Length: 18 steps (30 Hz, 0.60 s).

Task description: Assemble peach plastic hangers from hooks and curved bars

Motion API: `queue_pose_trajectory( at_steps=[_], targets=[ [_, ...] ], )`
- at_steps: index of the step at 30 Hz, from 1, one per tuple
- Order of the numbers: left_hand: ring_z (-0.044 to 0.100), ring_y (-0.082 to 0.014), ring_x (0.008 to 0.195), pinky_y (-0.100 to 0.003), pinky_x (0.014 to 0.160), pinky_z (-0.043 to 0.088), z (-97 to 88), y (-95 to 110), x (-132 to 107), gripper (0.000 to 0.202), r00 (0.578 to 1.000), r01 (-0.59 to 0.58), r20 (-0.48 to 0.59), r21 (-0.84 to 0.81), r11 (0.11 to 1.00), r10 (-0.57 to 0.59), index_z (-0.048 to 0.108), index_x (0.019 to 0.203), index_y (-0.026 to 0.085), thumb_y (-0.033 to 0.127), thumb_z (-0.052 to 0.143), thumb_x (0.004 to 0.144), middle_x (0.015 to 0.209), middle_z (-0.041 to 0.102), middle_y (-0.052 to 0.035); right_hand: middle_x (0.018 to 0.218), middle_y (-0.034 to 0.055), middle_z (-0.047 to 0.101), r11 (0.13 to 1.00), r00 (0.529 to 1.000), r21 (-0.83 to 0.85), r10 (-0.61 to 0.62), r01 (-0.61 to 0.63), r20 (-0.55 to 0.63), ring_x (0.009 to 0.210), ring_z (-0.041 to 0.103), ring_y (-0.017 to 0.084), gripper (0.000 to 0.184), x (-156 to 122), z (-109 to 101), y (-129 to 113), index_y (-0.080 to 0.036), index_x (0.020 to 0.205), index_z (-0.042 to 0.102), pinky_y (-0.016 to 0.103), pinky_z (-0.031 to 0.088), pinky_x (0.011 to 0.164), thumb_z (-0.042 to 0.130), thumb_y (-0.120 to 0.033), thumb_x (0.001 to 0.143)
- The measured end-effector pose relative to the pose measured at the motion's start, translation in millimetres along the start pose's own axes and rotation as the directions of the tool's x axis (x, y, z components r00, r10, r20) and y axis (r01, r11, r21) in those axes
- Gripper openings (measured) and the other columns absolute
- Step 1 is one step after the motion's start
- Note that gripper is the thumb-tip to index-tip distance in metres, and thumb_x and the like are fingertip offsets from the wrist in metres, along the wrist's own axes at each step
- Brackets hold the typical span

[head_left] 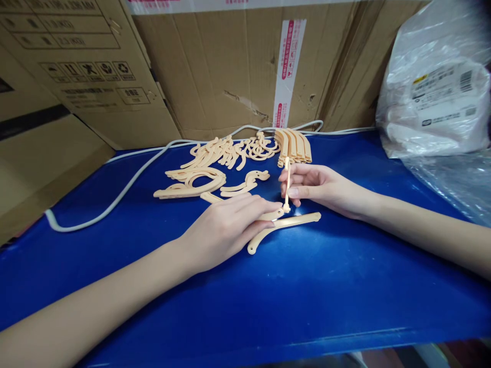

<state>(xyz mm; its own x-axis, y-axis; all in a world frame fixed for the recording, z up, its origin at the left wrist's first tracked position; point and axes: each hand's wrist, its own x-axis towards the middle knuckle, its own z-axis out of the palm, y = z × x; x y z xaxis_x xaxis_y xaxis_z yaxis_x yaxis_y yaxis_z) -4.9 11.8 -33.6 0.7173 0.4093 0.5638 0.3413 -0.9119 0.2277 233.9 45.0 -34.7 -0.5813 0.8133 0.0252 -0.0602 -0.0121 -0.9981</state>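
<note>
My left hand (226, 225) lies flat, fingers stretched out, pressing a curved peach plastic piece (284, 225) onto the blue table (268, 296). My right hand (318, 188) pinches a thin peach plastic strip (287, 186) and holds it upright, its lower end touching the curved piece near my left fingertips. More peach parts lie just behind: a swan-shaped piece (249, 182), flat curved pieces (192, 184), a loose pile (230, 151) and a neat stack of curved strips (295, 145).
Cardboard boxes (230, 66) stand along the back and left. A white cable (115, 199) runs across the table's back left. A clear plastic bag (437, 87) with labelled contents sits at the right. The table's front edge is near the bottom.
</note>
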Motion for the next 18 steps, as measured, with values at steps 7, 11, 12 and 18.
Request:
queue_pose_trajectory(
  at_steps=[7, 11, 12, 18],
  targets=[
    [0.065, -0.0127, 0.087, -0.022, 0.08, 0.05, -1.4, 1.4, 0.7, 0.019, 1.0, -0.023, -0.011, 0.0, 1.0, 0.023, 0.06, 0.111, 0.012, 0.018, 0.057, 0.093, 0.095, 0.07, -0.0043, 0.079, -0.0015, 0.065, 1.0, 1.0, -0.01, 0.004, -0.004, -0.016, 0.067, 0.058, 0.008, 0.025, -0.7, 0.7, -0.6, -0.018, 0.098, 0.064, 0.021, 0.047, 0.065, 0.076, -0.023, 0.077],
    [0.065, -0.0129, 0.084, -0.022, 0.075, 0.05, -2.4, 2.1, 1.2, 0.018, 1.0, -0.003, 0.002, 0.018, 1.0, 0.003, 0.06, 0.11, 0.013, 0.02, 0.057, 0.094, 0.094, 0.07, -0.0036, 0.079, -0.0015, 0.064, 1.0, 0.999, 0.007, 0.007, -0.007, -0.035, 0.066, 0.057, 0.008, 0.027, -0.8, 0.5, -1.3, -0.018, 0.097, 0.063, 0.021, 0.047, 0.064, 0.078, -0.023, 0.075],
    [0.065, -0.0129, 0.084, -0.022, 0.075, 0.05, -2.5, 2.3, 1.2, 0.019, 1.0, 0.003, 0.006, 0.02, 1.0, -0.003, 0.06, 0.11, 0.013, 0.021, 0.057, 0.094, 0.094, 0.07, -0.0032, 0.078, -0.0017, 0.064, 1.0, 0.999, 0.015, 0.01, -0.009, -0.039, 0.065, 0.057, 0.008, 0.028, -0.9, 0.1, -1.2, -0.018, 0.097, 0.063, 0.021, 0.047, 0.062, 0.078, -0.023, 0.075],
    [0.066, -0.0125, 0.085, -0.022, 0.075, 0.05, -2.5, 2.0, 0.9, 0.018, 1.0, 0.003, 0.016, 0.022, 1.0, -0.003, 0.059, 0.11, 0.014, 0.02, 0.055, 0.094, 0.095, 0.07, -0.0028, 0.077, -0.0023, 0.064, 1.0, 1.0, -0.009, 0.01, -0.011, -0.024, 0.062, 0.057, 0.007, 0.029, -1.3, -0.6, 0.0, -0.019, 0.102, 0.061, 0.021, 0.046, 0.061, 0.075, -0.024, 0.077]
  ],
)
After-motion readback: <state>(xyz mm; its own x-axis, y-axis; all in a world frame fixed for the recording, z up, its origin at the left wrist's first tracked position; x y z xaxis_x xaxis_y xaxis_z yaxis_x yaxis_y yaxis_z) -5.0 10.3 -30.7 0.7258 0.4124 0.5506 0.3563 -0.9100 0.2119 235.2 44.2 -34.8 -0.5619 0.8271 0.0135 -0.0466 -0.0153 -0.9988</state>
